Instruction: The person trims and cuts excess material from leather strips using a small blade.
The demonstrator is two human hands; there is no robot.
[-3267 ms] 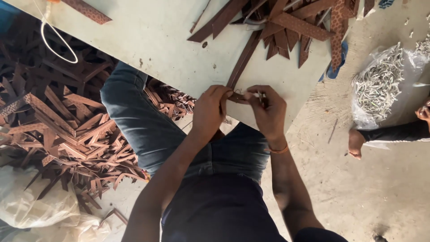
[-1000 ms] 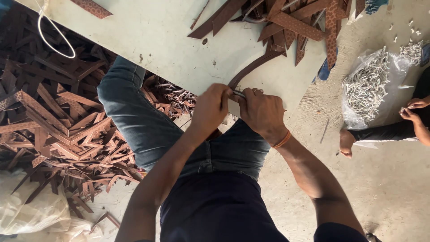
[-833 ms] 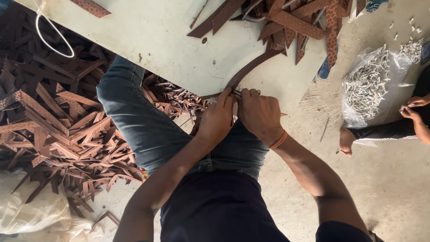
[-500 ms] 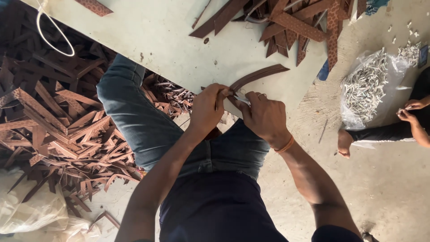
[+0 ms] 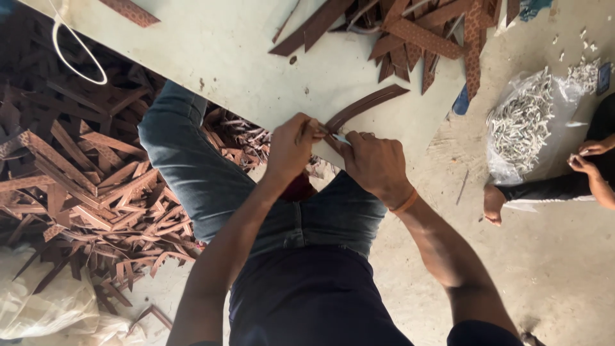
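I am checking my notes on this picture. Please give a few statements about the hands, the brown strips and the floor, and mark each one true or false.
1. Both hands hold one brown strip at the table edge. True.
2. The left hand is resting on the knee. False: it grips the strip's end, close to the right hand.
3. A pile of brown strips lies on the floor left of the leg. True.
4. The bag at the right holds brown strips. False: it holds small pale pieces.
5. The right wrist has an orange band. True.
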